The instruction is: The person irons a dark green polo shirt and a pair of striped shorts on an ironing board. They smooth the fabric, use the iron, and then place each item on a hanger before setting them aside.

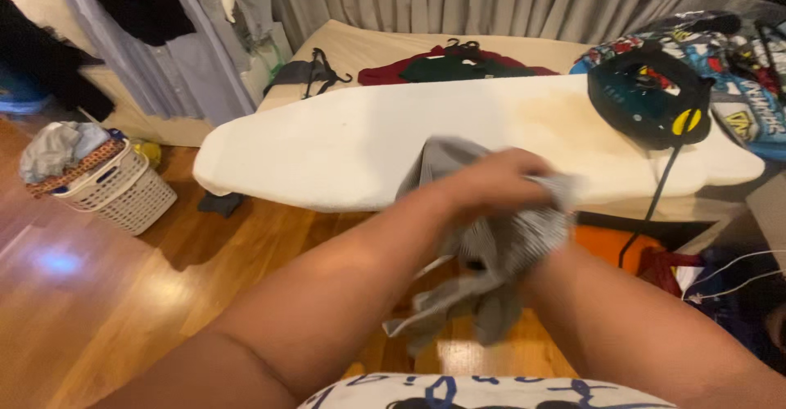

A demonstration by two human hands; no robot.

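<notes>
Both hands hold a grey garment (483,245) bunched in front of the ironing board (344,147): left hand (491,184) pressed around the cloth, right hand's grip hidden beneath. Nothing is spread yet; the iron (647,94) rests untouched on the board.

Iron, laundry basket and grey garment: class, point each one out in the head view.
Iron (651,90), head view: on its dark body.
Laundry basket (123,192), head view: on its woven white side wall.
Grey garment (499,249), head view: on the bunched cloth below the hands.
</notes>
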